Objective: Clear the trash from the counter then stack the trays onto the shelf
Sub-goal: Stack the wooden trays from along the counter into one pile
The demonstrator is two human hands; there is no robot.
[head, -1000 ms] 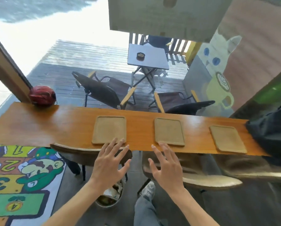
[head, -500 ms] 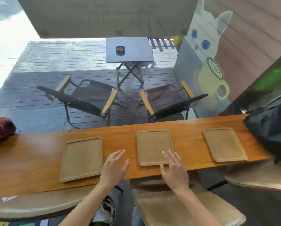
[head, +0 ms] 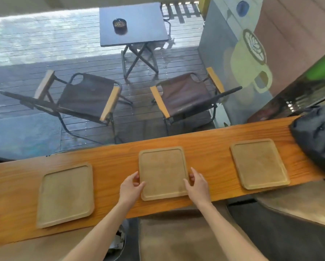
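Three flat tan trays lie in a row on the long wooden counter (head: 205, 147). The middle tray (head: 163, 172) is held at both sides. My left hand (head: 130, 187) grips its left edge, thumb on the rim. Its right edge is gripped by my right hand (head: 197, 183). The tray still rests flat on the wood. The left tray (head: 65, 194) and the right tray (head: 258, 162) lie untouched, and all three are bare. No shelf is in view.
A black bag (head: 320, 138) sits on the counter's right end. Below the counter are stool seats (head: 176, 238) and a bin with trash (head: 116, 243). Beyond the glass stand two folding chairs (head: 186, 95) and a small table (head: 133, 25).
Both hands moved forward from the counter's near edge and closed on the two sides of the middle tray. The camera has tilted down and come closer to the counter.
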